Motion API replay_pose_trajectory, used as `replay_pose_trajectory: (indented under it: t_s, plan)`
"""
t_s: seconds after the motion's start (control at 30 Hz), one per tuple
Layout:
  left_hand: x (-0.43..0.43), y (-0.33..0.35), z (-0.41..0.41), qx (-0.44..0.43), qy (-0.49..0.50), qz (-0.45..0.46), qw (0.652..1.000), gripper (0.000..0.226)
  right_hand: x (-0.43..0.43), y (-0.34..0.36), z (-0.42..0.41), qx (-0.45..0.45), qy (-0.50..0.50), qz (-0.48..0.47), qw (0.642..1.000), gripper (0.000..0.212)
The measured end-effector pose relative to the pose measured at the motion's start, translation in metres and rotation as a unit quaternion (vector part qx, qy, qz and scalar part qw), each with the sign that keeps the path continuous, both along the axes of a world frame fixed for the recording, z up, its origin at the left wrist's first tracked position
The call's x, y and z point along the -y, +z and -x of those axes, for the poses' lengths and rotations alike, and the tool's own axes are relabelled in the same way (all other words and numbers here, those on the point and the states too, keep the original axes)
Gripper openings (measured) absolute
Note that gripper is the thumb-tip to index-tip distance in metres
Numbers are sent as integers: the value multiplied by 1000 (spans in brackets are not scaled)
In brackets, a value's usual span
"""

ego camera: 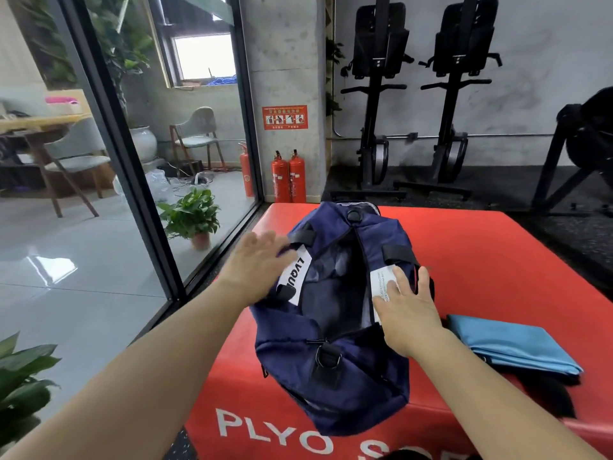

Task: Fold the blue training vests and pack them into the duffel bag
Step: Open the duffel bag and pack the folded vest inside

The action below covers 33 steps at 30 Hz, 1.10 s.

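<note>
Head view.

Item: navy-blue fabric duffel bag [335, 370]. It is lying lengthwise on top of the red padded plyo box [497, 254], with its near end reaching the box's front edge. Its top zip is gaping open and showing a dark lining. A white lettered label [297, 277] is sitting on its left flank and a white printed tag [381, 280] on its right rim.

Item: folded light-blue training vest [510, 343]. It is lying flat on the box just right of the bag, with a dark object showing beneath its near edge.

Item: your hands. Your left hand [255, 263] is blurring as it is resting flat, fingers straight, on the bag's left flank. Your right hand [408, 313] is pressing flat on the right rim, partly covering the tag. Neither is gripping anything, and they are holding well apart across the opening.

Surroundings: open red surface is stretching right of and beyond the bag. A dark-framed glass wall [139, 194] is running close along the box's left side, and two red fire extinguishers [288, 177] are standing behind its far edge.
</note>
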<state>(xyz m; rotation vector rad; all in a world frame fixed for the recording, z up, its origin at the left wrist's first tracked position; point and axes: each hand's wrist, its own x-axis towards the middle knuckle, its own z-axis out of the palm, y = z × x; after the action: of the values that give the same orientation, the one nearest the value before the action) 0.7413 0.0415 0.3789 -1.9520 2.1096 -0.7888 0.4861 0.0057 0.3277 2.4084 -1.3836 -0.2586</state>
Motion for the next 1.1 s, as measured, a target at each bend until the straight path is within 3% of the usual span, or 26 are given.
replay_pose_trajectory:
  t_s: [0.07,0.27,0.33,0.4,0.5,0.6,0.67,0.73,0.8,0.87,0.97,1.1]
  plan:
    - [8,-9,8,-39,-22,-35,998,45,0,-1,-1,-3,2,-1,1000,45]
    - [34,-24,-2,-196,85,9,977,64,2,0,4,4,11,-6,1000,43]
    - [40,-22,-10,-277,155,33,948,78,3,0,6,11,15,-10,1000,43]
    - [45,-22,-23,-380,226,14,897,81,5,-3,10,14,15,-11,1000,44]
    - [50,-32,-34,-508,239,-124,818,50,7,-11,14,25,6,-34,999,44]
    - [55,-38,-33,-533,249,-169,791,35,12,-9,15,36,9,-57,998,41]
    - [61,-23,-25,-509,274,-144,803,38,17,0,13,50,21,-50,997,35]
    - [71,-5,-14,-482,297,-57,823,54,25,11,9,66,37,-27,997,31]
    - [82,11,6,-369,267,31,890,63,36,21,1,79,51,1,996,30]
    - [95,16,28,-253,171,93,948,66,51,25,-10,71,66,16,995,32]
    - [119,4,49,-151,77,66,983,71,79,21,-26,32,85,8,996,43]
    - [147,-25,39,-122,146,20,982,92,112,9,-38,-40,112,-32,992,63]
